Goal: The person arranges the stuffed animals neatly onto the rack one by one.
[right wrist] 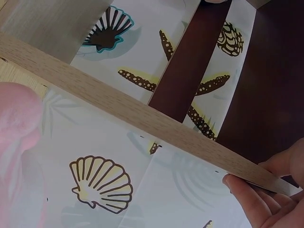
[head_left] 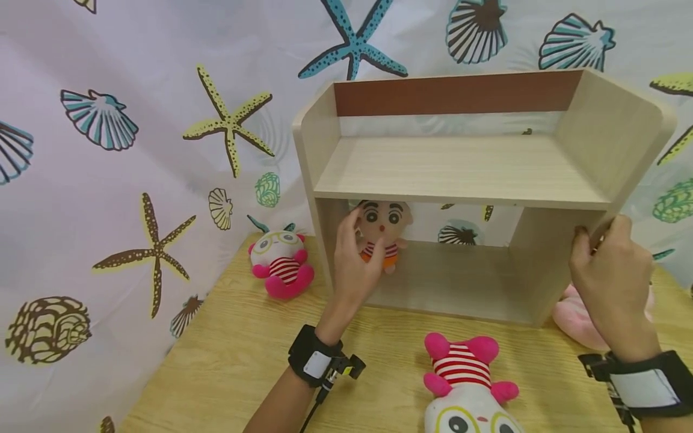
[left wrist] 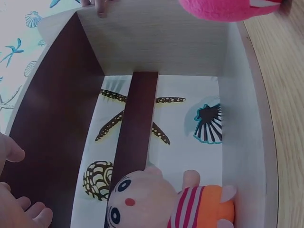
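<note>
While the worktop (head_left: 216, 367) carries everything, the wooden shelf unit (head_left: 465, 168) takes up most of it, front facing the wearer. Three plush toys are outside the unit on my feed. Striped panda (head_left: 460, 367) lies on its back in front, head toward the wearer. Second panda (head_left: 289, 282) sits just beside the left panel. Pale pink plush (head_left: 579, 319) is by the right panel, partly hidden behind the right hand (head_left: 614, 270).

Small doll (head_left: 387, 225), striped top, orange shorts, is upright in the lower compartment, left end. So my read: partway. One toy placed, or nearly; the three outside look like the remainder.

Grip, right: fingers and thumb closed down on the right panel's front edge, thumb inside, fingers outside. Looks like steadying, I'd say.

Grip, left: left hand (head_left: 354, 258) is at the doll, thumb and fingers well parted and slightly curved, nothing held. Left wrist view gives me a gap between fingertips and doll; no contact I can make out.
</note>
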Motion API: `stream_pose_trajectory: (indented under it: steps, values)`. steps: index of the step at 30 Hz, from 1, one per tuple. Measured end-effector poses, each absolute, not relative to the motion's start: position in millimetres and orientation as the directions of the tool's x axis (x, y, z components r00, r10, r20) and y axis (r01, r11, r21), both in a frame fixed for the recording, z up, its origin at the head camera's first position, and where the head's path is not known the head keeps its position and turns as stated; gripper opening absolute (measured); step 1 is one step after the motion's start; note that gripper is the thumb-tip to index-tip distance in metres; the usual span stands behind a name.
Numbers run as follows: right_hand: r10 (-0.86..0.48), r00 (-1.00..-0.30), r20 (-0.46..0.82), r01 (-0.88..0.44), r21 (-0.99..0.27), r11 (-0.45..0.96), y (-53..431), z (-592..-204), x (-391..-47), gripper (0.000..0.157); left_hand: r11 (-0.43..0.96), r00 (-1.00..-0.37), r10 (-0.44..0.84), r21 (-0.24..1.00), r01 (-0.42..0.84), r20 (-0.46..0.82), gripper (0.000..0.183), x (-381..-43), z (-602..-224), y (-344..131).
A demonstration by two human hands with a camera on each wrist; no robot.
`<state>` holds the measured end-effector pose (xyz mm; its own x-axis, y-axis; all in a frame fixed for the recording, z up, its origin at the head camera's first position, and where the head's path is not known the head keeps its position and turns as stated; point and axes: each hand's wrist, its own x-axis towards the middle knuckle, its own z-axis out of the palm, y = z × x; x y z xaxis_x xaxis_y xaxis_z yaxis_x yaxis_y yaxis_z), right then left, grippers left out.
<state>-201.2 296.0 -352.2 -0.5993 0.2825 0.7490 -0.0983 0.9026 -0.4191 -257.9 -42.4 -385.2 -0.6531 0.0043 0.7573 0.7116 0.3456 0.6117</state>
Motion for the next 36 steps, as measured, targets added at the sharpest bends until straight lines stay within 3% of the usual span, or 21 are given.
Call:
stream_pose_trajectory:
  steps: [10,18,26,36]
  values:
    - [0.269,-0.593,0.759,-0.113,-0.410,0.905,299,-349,-203,0.036,0.257,-0.632,-0.074,0.627,0.735,0.772,0.053,-244,-378,-55]
    - [0.273,-0.610,0.744,-0.098,-0.412,0.906,297,-349,-206,0.038,0.246,-0.566,-0.212,0.604,0.758,0.797,0.045,-241,-377,-70]
    - [0.283,-0.641,0.713,-0.082,-0.430,0.899,293,-353,-204,0.039,0.260,-0.605,-0.236,0.650,0.714,0.760,0.045,-241,-381,-89]
    - [0.303,-0.587,0.750,-0.095,-0.436,0.895,293,-354,-202,0.037,0.331,-0.641,-0.273,0.696,0.637,0.717,0.040,-222,-352,-109]
